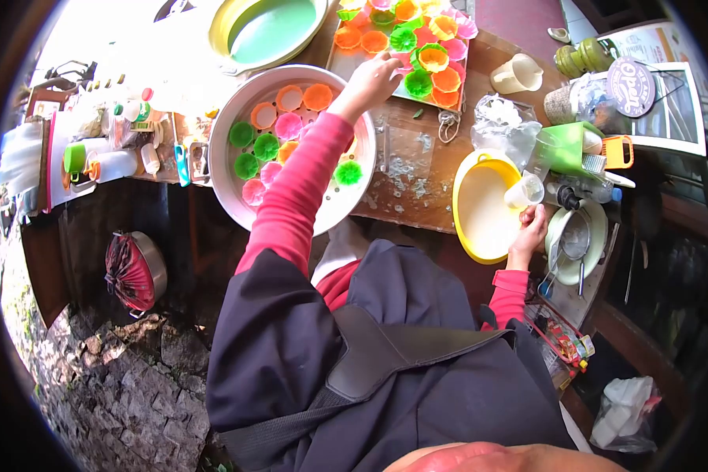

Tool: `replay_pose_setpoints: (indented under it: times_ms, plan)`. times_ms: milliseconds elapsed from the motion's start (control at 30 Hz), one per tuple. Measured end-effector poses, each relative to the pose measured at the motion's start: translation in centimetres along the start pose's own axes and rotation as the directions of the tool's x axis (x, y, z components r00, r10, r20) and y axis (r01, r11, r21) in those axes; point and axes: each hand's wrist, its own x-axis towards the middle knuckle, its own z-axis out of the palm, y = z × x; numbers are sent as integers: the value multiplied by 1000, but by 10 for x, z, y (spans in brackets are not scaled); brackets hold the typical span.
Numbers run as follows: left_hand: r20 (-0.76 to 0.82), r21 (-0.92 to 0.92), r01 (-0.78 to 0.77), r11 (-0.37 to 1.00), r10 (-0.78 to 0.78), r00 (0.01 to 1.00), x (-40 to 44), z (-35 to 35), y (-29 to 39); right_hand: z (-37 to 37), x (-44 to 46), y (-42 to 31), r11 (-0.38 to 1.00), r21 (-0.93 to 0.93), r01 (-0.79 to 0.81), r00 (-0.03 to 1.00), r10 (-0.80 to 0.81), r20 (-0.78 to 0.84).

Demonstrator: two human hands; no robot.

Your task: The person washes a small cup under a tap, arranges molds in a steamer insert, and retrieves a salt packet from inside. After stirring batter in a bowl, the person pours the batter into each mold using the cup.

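Observation:
My left hand [372, 79] reaches over the near left edge of a tray [334, 69] crowded with fluted cake moulds in orange, green, pink and yellow. Its fingers are apart beside a pink mould [402, 61], and no mould shows plainly in them. Below that arm, a large round steamer pan [222, 130] with a perforated base holds several moulds, such as a green one [266, 147]. My right hand [530, 230] is closed around the handle of a translucent measuring cup [525, 191]. The cup hangs over a yellow basin [457, 206] of pale batter.
At the back stands a yellow bowl [216, 35] with a green inside. A beige jug [517, 75], plastic bags [505, 130] and a green basket [568, 148] line the right side. A strainer [574, 238] rests in a pale bowl [592, 263]. Bottles [116, 165] stand at left.

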Motion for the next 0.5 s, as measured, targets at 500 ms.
replay_pose_setpoints:
  times_ms: [500]
  plan:
    - [215,230,102,968,-153,965,50,77,-54,-23,3,11,998,-23,-57,998,57,-25]
